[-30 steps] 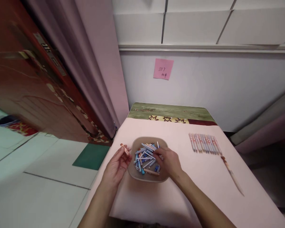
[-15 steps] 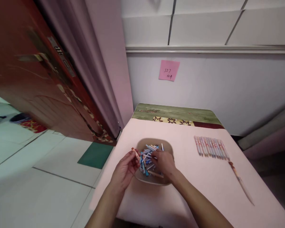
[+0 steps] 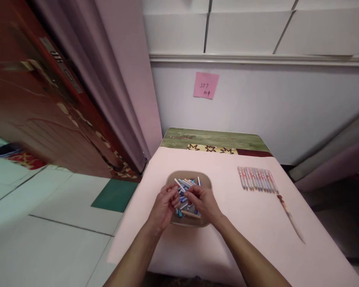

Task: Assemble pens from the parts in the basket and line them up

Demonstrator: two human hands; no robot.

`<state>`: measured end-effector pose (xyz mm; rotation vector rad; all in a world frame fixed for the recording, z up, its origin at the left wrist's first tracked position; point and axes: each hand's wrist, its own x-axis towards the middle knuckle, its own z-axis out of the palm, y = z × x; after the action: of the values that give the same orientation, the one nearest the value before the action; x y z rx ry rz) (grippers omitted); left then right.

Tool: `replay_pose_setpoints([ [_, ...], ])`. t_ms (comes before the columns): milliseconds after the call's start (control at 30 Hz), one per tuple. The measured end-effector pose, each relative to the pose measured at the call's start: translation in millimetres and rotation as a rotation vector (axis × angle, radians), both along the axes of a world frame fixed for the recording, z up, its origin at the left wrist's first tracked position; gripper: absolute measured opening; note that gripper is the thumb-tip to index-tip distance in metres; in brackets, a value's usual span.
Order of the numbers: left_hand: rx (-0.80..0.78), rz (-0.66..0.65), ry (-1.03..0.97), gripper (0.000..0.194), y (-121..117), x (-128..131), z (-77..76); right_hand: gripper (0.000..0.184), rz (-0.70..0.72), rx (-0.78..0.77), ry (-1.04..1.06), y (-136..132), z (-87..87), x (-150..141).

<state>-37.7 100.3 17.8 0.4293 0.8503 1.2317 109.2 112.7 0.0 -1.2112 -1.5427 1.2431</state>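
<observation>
A beige plastic box (image 3: pixel 208 181) on the table holds a jumble of thin pen parts (image 3: pixel 184 205), mostly blue and white, with a light brown one near its front. My right hand (image 3: pixel 204 202) is over the box's right side, its thumb and fingers pinched on a slim white pen part (image 3: pixel 179 185) that slants up to the left. Beside it, my left hand (image 3: pixel 166 204) is at the box's left edge with the fingers curled together. What those fingers hold is hidden.
A row of several capped pens (image 3: pixel 257 179) lies to the right on the pink tablecloth (image 3: pixel 227 247). A single pen with a brown end (image 3: pixel 290 219) lies slanted in front of the row. A pink note (image 3: pixel 206 85) is stuck on the wall behind.
My hands have come closer together over the box. The right hand has lifted a white pen part from the pile. The orange-brown piece seen in my left hand is now out of sight.
</observation>
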Motion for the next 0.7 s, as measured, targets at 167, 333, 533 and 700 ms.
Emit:
replay_pose_setpoints([
  [167, 0.006, 0.116, 0.16, 0.029, -4, -10, 4.1, 0.03, 0.083, 0.068, -0.119, -2, 5.2, 3],
  [333, 0.066, 0.339, 0.171, 0.028, 0, -40, 15.4, 0.009, 0.167, 0.209, -0.835, -3, -2.5, 5],
  [533, 0.082, 0.327, 0.169, 0.025, -1, -44, 25.2, 0.019, 0.277, 0.243, -1.067, -7, -15.1, -9],
  [700, 0.098, 0.408, 0.193, 0.026, -1, -42, 30.9, 0.023, 0.135, 0.259, -0.869, -6, 1.3, 5],
])
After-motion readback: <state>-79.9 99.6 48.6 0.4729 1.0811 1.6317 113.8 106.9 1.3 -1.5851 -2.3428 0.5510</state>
